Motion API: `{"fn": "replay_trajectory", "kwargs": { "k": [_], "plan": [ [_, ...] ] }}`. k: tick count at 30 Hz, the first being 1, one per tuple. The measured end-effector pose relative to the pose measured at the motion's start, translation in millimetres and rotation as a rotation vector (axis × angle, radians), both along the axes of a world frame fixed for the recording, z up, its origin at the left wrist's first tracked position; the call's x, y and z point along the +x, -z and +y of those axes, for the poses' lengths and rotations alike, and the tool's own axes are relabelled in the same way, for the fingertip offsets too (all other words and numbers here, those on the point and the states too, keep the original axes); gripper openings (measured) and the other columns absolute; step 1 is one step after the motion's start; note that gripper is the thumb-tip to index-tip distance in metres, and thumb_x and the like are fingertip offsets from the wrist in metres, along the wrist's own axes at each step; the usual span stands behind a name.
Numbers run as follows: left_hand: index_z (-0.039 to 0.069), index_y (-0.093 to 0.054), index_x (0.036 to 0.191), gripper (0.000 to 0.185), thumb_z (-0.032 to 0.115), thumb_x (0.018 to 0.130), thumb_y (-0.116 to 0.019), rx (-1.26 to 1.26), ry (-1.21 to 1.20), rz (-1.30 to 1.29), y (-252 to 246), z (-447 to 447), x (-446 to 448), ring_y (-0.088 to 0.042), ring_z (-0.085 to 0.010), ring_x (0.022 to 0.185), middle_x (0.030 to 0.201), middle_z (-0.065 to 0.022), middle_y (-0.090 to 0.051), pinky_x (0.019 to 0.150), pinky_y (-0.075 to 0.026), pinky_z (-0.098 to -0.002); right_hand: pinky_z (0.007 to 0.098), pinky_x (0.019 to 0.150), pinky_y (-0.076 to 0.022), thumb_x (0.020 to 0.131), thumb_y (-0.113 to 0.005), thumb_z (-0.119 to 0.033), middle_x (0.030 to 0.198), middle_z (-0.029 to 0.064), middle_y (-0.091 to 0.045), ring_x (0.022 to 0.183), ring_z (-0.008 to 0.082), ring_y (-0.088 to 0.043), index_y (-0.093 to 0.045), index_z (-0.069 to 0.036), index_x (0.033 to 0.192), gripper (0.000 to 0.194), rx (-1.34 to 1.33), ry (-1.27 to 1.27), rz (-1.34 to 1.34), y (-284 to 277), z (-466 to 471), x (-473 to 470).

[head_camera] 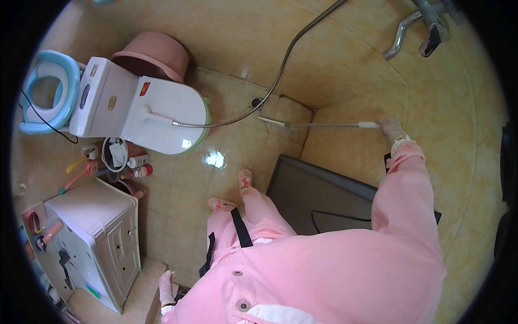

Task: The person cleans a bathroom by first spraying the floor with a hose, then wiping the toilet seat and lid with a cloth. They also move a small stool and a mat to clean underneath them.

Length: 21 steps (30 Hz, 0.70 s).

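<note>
My right hand [391, 128], in a thin whitish glove, is closed on the white grip of a long-handled floor squeegee [362, 124]. The squeegee's narrow head points left and lies near the tiled floor by the corner, a little right of the round floor drain [255, 102]. My left hand [166, 286], gloved the same way, hangs low at the bottom left beside a raised edge; whether it touches anything is hard to tell. A shower head [151, 115] on a metal hose rests on the closed toilet lid [170, 97], with the hose running up to the right.
A pink basin [156, 54] leans behind the toilet. A blue child's toilet seat [66, 81] stands by the tank. Bottles and brushes cluster near a white cabinet [101, 210]. A dark-framed panel [323, 194] leans low on the right. Wet floor shines ahead of my feet.
</note>
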<state>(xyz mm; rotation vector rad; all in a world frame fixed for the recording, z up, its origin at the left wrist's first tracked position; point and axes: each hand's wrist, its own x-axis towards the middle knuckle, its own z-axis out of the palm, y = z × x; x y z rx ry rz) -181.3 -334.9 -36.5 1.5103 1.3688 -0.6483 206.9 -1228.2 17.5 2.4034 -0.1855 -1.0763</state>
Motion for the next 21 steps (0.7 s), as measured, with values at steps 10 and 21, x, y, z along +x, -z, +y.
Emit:
{"fn": "replay_trajectory", "kwargs": {
  "k": [10, 21],
  "plan": [
    [0.0, -0.058, 0.087, 0.019, 0.017, 0.078, -0.056, 0.087, -0.011, 0.024, -24.0, -13.8, 11.4, -0.058, -0.0154, 0.075, 0.083, -0.008, -0.061, 0.067, -0.045, -0.025, 0.0444, 0.098, -0.0269, 0.084, -0.043, -0.026, 0.127, 0.009, -0.042, 0.121, 0.0234, -0.035, -0.051, -0.016, 0.115, 0.034, -0.446, -0.325, -0.446, 8.0, -19.3, 16.5],
    [0.003, -0.058, 0.07, 0.023, 0.022, 0.08, -0.049, 0.115, 0.329, -0.024, -38.8, -40.7, 70.4, -0.046, -0.008, 0.066, 0.07, -0.0002, -0.056, 0.061, -0.039, -0.0256, 0.0391, 0.082, -0.044, 0.081, -0.049, -0.029, 0.106, 0.016, -0.058, 0.097, 0.032, -0.056, -0.06, -0.003, 0.101, 0.034, 0.323, -0.012, -0.057, 62.9, 25.1, 37.3]
  ]
}}
